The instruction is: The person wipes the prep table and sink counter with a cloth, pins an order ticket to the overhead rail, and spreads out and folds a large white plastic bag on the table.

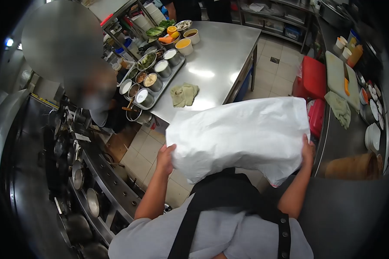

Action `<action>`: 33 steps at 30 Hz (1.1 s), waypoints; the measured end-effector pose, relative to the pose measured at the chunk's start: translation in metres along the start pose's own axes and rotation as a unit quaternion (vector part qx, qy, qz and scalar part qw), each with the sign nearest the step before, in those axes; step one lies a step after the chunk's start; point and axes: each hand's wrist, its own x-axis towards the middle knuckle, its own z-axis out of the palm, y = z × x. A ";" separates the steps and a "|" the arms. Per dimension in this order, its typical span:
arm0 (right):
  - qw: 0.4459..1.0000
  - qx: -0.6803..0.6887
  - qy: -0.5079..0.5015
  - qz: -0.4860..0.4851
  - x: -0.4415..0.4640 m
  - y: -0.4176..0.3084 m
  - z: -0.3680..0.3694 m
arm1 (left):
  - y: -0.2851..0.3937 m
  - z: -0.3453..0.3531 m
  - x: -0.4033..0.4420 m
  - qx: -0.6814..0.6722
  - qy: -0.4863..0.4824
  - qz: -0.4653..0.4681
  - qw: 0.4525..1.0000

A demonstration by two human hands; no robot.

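A large white sack (240,129), wrinkled and bulky, lies crosswise in front of my apron. My left hand (164,158) grips its left end, the thumb pressed against the side and the other fingers mostly hidden. At the opposite end my right hand (307,151) is closed on the sack's lower right edge. What the sack contains does not show. Beyond it stands a steel table (220,52), with a crumpled green cloth (184,95) near its closest corner.
On the table's left side, a tray (170,77) carries several metal containers of ingredients. Stove and pans (94,202) run along the left, beside a person with a blurred head. To the right are red bins (312,77) and a counter with a cutting board (339,77) and knife (346,86).
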 end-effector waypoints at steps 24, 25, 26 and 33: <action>0.847 0.412 -0.117 -0.315 0.246 -0.568 0.077 | 0.357 0.196 0.203 -0.227 -0.078 0.471 0.849; 0.830 0.455 -0.095 -0.308 0.245 -0.587 0.074 | 0.361 0.186 0.208 -0.232 -0.211 0.509 0.801; 0.811 0.474 -0.065 -0.337 0.258 -0.590 0.078 | 0.360 0.203 0.199 -0.214 -0.032 0.532 0.818; 0.880 0.280 0.048 -0.381 0.442 -0.497 0.189 | 0.195 0.192 0.261 -0.059 0.189 0.493 0.847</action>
